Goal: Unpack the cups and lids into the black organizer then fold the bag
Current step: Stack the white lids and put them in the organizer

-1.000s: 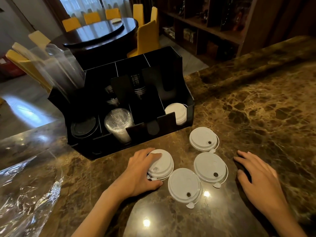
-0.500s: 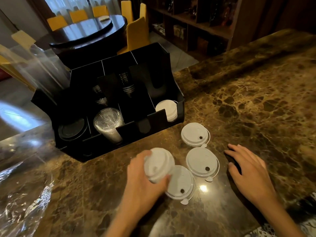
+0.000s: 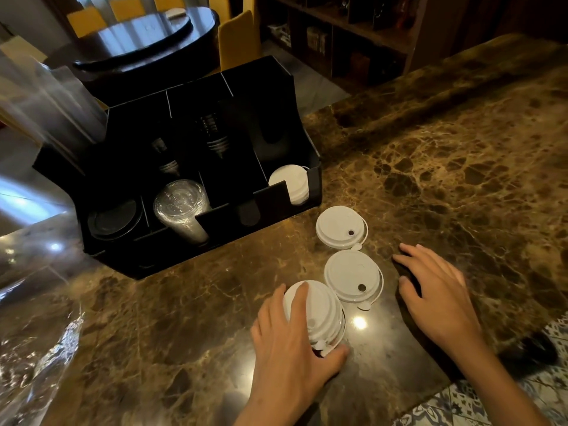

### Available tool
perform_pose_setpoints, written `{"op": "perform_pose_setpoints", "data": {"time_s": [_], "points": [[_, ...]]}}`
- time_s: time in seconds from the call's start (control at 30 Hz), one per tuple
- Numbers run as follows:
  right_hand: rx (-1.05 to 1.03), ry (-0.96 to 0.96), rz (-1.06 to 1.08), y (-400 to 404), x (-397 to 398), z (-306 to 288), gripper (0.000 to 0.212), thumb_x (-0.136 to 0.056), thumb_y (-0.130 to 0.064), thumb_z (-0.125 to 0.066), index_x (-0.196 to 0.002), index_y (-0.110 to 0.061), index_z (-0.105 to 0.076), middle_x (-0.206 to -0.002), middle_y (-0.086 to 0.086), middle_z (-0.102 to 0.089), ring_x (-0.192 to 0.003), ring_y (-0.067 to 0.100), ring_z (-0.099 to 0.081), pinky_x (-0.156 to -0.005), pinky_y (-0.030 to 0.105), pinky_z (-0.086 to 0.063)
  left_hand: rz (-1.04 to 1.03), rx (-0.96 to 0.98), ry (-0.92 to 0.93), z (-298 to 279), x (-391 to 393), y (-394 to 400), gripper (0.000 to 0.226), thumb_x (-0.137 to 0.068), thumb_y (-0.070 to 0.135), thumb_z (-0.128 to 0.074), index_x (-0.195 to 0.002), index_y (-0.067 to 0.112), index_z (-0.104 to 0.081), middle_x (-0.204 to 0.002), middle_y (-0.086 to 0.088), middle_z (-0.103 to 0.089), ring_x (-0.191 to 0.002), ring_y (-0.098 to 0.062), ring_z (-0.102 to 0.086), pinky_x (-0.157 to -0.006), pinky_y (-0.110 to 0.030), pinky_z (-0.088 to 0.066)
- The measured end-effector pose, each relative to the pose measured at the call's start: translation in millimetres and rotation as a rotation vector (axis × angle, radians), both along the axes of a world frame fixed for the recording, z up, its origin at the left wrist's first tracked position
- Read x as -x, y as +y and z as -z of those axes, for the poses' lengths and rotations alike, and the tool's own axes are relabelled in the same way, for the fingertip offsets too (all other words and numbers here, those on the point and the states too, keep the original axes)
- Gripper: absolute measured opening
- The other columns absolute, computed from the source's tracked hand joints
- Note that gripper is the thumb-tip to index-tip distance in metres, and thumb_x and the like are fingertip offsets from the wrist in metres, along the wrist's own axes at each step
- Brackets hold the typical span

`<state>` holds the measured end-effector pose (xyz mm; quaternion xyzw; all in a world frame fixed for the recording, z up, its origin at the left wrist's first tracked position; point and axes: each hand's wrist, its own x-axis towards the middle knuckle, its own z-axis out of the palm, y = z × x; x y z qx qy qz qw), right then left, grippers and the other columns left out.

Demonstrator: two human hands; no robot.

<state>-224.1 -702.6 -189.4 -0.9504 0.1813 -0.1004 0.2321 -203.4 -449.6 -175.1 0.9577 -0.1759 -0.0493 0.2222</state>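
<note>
My left hand (image 3: 285, 339) grips a small stack of white lids (image 3: 322, 315) pressed down on the marble counter near its front edge. Two more white lids lie flat beside it: one (image 3: 353, 276) just right of the stack, another (image 3: 341, 227) farther back. My right hand (image 3: 436, 290) rests flat on the counter to their right, fingers spread, holding nothing. The black organizer (image 3: 276, 204) stands behind; it holds white lids (image 3: 290, 182) in its right front slot, clear lids (image 3: 181, 204) in the middle, black lids (image 3: 113, 216) at the left, and dark cups behind.
A crumpled clear plastic bag (image 3: 33, 355) lies on the counter at the far left. Clear plastic sleeves (image 3: 46, 96) stick up behind the organizer's left side. The counter's front edge (image 3: 430, 392) runs close to my right wrist, with patterned floor below.
My left hand lifted the lid it was holding, carried it right and set it onto the nearest lid, forming a stack. My right hand stayed flat on the counter.
</note>
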Motion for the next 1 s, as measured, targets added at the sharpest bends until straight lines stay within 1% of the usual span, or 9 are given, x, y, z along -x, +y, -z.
{"op": "perform_pose_setpoints", "data": {"time_s": [0.07, 0.13, 0.2, 0.27, 0.4, 0.57, 0.73, 0.87, 1.0], "points": [[0.001, -0.003, 0.001, -0.2, -0.6, 0.4, 0.037, -0.093, -0.015, -0.059, -0.129, -0.021, -0.064, -0.146, -0.003, -0.053, -0.141, 0.014, -0.035, -0.114, 0.040, -0.021, 0.051, -0.018, -0.037, 1.8, 1.0, -0.9, 0.101, -0.067, 0.084, -0.052, -0.150, 0.040, -0.016, -0.158, 0.000, -0.024, -0.143, -0.024, -0.020, -0.114, -0.043, -0.019], [0.005, 0.001, -0.004, -0.5, -0.8, 1.2, 0.037, -0.093, -0.016, -0.059, -0.130, -0.021, -0.063, -0.147, -0.004, -0.053, -0.141, 0.013, -0.034, -0.115, 0.039, -0.020, 0.074, 0.021, -0.081, 3.1, 1.1, -0.9, 0.092, -0.069, 0.076, -0.060, -0.146, 0.033, -0.034, -0.147, -0.002, -0.041, -0.133, -0.024, -0.031, -0.106, -0.042, -0.026], [0.007, 0.001, -0.005, -0.6, -1.4, 1.9, 0.037, -0.094, -0.017, -0.059, -0.130, -0.022, -0.063, -0.147, -0.004, -0.052, -0.142, 0.013, -0.034, -0.114, 0.038, -0.019, 0.067, 0.063, -0.140, 5.1, -1.0, -0.3, 0.083, -0.068, 0.065, -0.069, -0.139, 0.030, -0.044, -0.135, -0.002, -0.048, -0.124, -0.022, -0.035, -0.099, -0.038, -0.029], [0.008, 0.004, -0.004, -0.7, -1.1, 2.9, 0.036, -0.094, -0.018, -0.058, -0.130, -0.022, -0.063, -0.148, -0.005, -0.052, -0.142, 0.013, -0.033, -0.113, 0.035, -0.016, 0.055, 0.076, -0.163, 7.5, -3.5, 0.4, 0.079, -0.067, 0.056, -0.074, -0.136, 0.030, -0.045, -0.131, -0.002, -0.049, -0.120, -0.021, -0.037, -0.096, -0.035, -0.029], [0.025, 0.014, -0.007, -0.3, 0.4, 3.1, 0.036, -0.095, -0.019, -0.056, -0.131, -0.022, -0.062, -0.149, -0.004, -0.051, -0.143, 0.014, -0.032, -0.115, 0.034, -0.012, 0.041, 0.112, -0.114, 9.5, -6.3, 1.5, 0.081, -0.066, 0.048, -0.077, -0.137, 0.034, -0.039, -0.136, -0.004, -0.044, -0.123, -0.023, -0.037, -0.099, -0.034, -0.034], [0.163, 0.126, 0.069, 6.6, 0.1, 3.1, 0.047, -0.099, -0.034, -0.046, -0.144, -0.021, -0.049, -0.159, 0.002, -0.037, -0.150, 0.023, -0.023, -0.120, 0.047, -0.011, -0.019, 0.228, -0.112, 2.3, -16.1, -3.6, 0.076, -0.069, 0.042, -0.077, -0.136, 0.022, -0.049, -0.136, -0.010, -0.042, -0.124, -0.027, -0.037, -0.097, -0.042, -0.047], [0.277, 0.227, 0.109, 11.3, -2.6, 2.8, 0.060, -0.100, -0.049, -0.032, -0.153, -0.022, -0.033, -0.164, 0.007, -0.026, -0.151, 0.030, -0.018, -0.120, 0.052, -0.013, -0.010, 0.307, -0.153, -18.5, -34.3, -40.3, 0.077, -0.070, 0.047, -0.073, -0.138, 0.022, -0.047, -0.136, -0.009, -0.040, -0.125, -0.026, -0.035, -0.098, -0.036, -0.041], [0.303, 0.231, 0.098, 11.6, -2.0, 2.2, 0.059, -0.099, -0.047, -0.034, -0.151, -0.020, -0.037, -0.161, 0.010, -0.031, -0.149, 0.032, -0.024, -0.118, 0.055, -0.019, 0.053, 0.284, -0.172, -22.5, -39.6, -77.1, 0.075, -0.069, 0.045, -0.074, -0.134, 0.031, -0.039, -0.135, -0.010, -0.042, -0.122, -0.028, -0.038, -0.098, -0.043, -0.044], [0.306, 0.245, 0.097, 10.5, -2.2, -0.4, 0.059, -0.099, -0.049, -0.034, -0.151, -0.021, -0.038, -0.161, 0.008, -0.033, -0.149, 0.031, -0.025, -0.118, 0.053, -0.018, 0.094, 0.209, -0.150, -9.8, -40.1, -94.5, 0.072, -0.074, 0.053, -0.072, -0.135, 0.029, -0.043, -0.138, -0.009, -0.043, -0.128, -0.029, -0.039, -0.105, -0.044, -0.039]]}}
